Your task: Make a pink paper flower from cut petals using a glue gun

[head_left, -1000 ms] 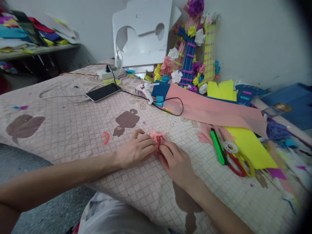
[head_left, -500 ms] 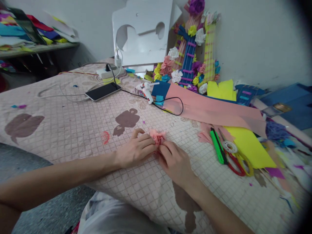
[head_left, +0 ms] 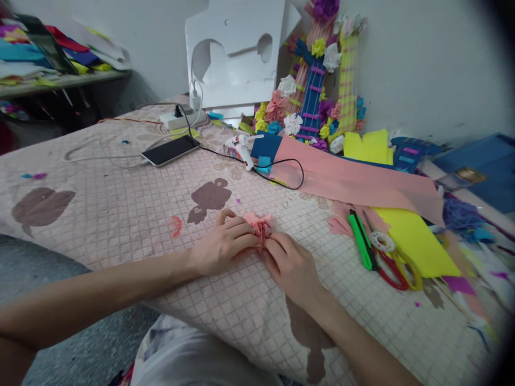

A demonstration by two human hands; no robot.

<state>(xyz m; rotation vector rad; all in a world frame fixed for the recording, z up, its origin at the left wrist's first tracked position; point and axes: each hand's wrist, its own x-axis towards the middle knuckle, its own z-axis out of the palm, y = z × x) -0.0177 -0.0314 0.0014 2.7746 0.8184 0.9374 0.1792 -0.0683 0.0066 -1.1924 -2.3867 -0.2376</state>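
Between my two hands sits a small pink crepe paper flower [head_left: 260,225], its ruffled petals showing above my fingertips. My left hand [head_left: 227,240] pinches it from the left, with the fingers closed and the index knuckle raised. From the right, my right hand [head_left: 293,268] pinches the flower's lower part with thumb and fingers. The base of the flower is partly hidden by the fingertips. Both hands rest low over the patterned tablecloth [head_left: 153,214].
A white glue gun [head_left: 242,153] with a looping black cord lies ahead, beside a phone [head_left: 171,150]. To the right are a green box cutter [head_left: 362,241], scissors [head_left: 396,271], yellow paper [head_left: 422,241] and a long pink sheet [head_left: 354,177]. Decorated paper guitars [head_left: 311,102] lean against the wall.
The pink flower looks slightly more spread out, with more of its front showing between my fingers. Both hands stay in nearly the same place; the view has shifted a little.
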